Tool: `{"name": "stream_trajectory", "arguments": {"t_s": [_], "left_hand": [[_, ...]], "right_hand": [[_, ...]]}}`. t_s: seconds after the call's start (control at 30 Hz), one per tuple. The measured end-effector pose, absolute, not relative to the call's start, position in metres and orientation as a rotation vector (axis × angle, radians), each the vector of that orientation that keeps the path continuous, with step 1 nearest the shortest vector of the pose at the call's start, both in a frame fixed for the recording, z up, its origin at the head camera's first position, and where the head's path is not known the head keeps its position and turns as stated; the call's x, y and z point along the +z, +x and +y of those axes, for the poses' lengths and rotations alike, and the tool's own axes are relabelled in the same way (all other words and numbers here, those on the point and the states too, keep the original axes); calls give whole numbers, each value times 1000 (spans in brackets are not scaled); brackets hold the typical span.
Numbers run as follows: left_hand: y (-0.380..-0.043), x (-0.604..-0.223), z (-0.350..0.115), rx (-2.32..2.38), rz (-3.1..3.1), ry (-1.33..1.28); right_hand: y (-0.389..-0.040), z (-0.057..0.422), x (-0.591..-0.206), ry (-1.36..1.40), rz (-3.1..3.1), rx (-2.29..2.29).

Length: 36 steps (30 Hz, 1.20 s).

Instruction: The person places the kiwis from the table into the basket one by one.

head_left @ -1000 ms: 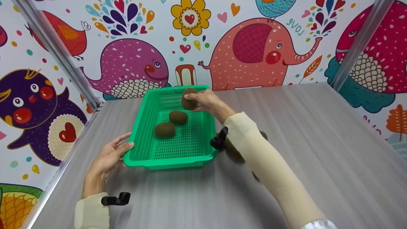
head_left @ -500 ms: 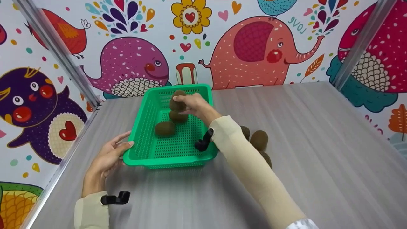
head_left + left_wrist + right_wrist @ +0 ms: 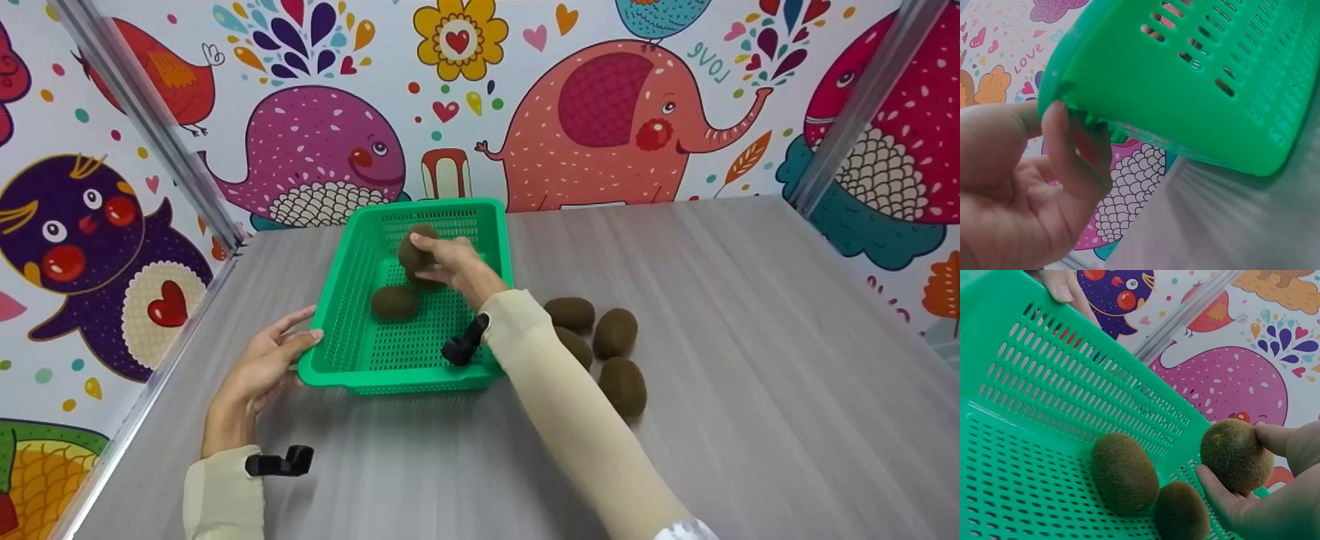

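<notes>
My right hand [image 3: 454,262] grips a brown fuzzy kiwi [image 3: 1237,454] between thumb and fingers, inside the far part of the green plastic basket [image 3: 405,379]. Below it, a second kiwi [image 3: 1183,512] lies on the basket floor, mostly covered by the hand in the head view. Another kiwi [image 3: 395,302] rests nearer the basket's middle. At the near left corner my left hand [image 3: 262,367] pinches the basket rim, thumb on top and fingers beneath; the left wrist view shows these fingers [image 3: 1067,152] under the edge.
Several kiwis [image 3: 616,334] lie grouped on the grey wood-grain table [image 3: 720,360] right of the basket, one partly behind the right sleeve [image 3: 585,420]. Cartoon-printed walls [image 3: 585,97] stand at the back and sides, with metal posts [image 3: 142,127] at the corners.
My right hand has carried its kiwi leftward and down into the basket, over the far kiwi there. Kiwis on the table have come out from behind the right arm. The left hand keeps its hold.
</notes>
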State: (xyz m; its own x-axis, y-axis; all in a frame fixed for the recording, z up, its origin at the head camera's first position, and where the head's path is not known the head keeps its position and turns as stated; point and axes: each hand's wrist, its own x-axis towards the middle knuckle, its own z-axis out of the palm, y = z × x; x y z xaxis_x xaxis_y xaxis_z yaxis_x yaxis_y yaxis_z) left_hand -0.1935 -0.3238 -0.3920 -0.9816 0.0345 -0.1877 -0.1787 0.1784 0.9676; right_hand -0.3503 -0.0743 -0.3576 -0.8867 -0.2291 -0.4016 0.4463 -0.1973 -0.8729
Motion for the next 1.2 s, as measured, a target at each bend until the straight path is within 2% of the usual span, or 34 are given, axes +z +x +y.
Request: {"name": "stream_trajectory", "arguments": {"t_s": [0.4,0.83,1.2], "left_hand": [[-193,-392,-324,1904,2280,-134],[-193,-391,-322,1934,2270,-120],[-194,-393,-322,1912,2282,-130]], "right_hand": [[-350,-71,-363,123,1685,-1984],[-350,-72,-363,112,1707,-1862],[-346,-69,-359,41,1647,-1912]]}}
